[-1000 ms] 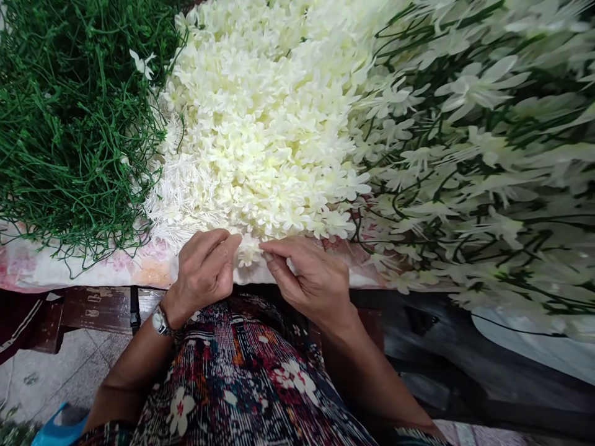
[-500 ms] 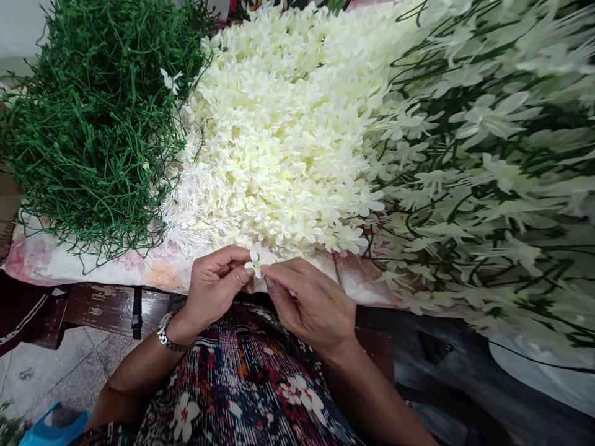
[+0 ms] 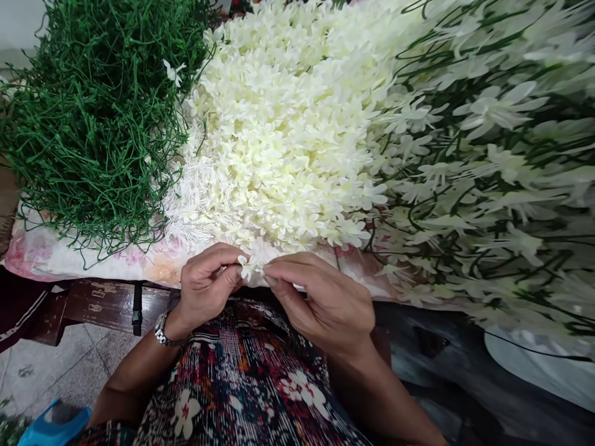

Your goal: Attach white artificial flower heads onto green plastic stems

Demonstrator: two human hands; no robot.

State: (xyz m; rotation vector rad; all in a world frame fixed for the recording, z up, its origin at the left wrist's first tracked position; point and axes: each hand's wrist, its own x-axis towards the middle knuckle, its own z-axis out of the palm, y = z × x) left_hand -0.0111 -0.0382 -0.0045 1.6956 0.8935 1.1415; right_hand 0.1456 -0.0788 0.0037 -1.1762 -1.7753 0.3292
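Observation:
My left hand [image 3: 204, 285] and my right hand [image 3: 320, 297] meet at the near edge of a big heap of loose cream-white artificial flowers [image 3: 288, 136]. Both pinch one small white flower [image 3: 248, 266] between their fingertips, just in front of the heap. A silver wristwatch [image 3: 162, 331] is on my left wrist. My lap, in a dark patterned flowered cloth [image 3: 251, 384], lies below the hands.
A mound of green plastic stems [image 3: 93, 118] fills the left. Finished sprays of white flowers on green stems [image 3: 493, 179] are piled at the right. A pink flowered cloth [image 3: 69, 263] covers a dark wooden table edge [image 3: 102, 303]. A blue object [image 3: 51, 424] lies on the floor at lower left.
The hands have lifted a single white flower off the heap's edge and now pinch it between them. The view has shifted down and right a little.

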